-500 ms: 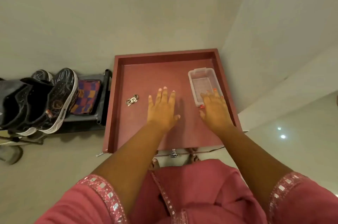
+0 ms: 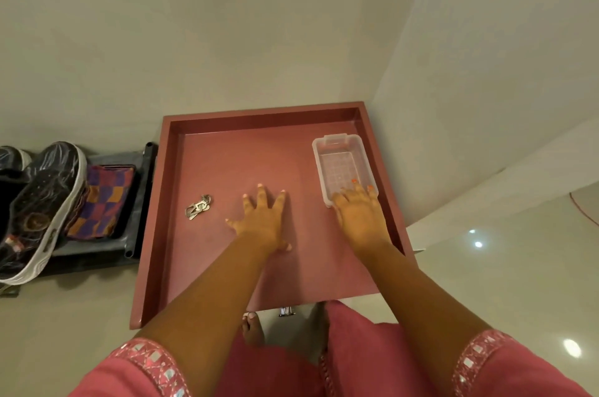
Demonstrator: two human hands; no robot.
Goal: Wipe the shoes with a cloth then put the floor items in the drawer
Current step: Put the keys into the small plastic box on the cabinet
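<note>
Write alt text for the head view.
Two hands reach into an open red drawer: the left hand spread flat on its floor, the right hand on a clear tub. Keys lie left; shoes outside.

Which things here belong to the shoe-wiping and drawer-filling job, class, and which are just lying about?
Job:
dark white-soled shoes
checked purple-orange cloth
open red wooden drawer
metal keys
clear plastic tray

Lying about:
dark shoe rack

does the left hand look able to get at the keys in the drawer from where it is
Probably yes. The left hand lies open on the drawer floor, and the keys sit just to its left with only bare drawer floor between them.
</note>
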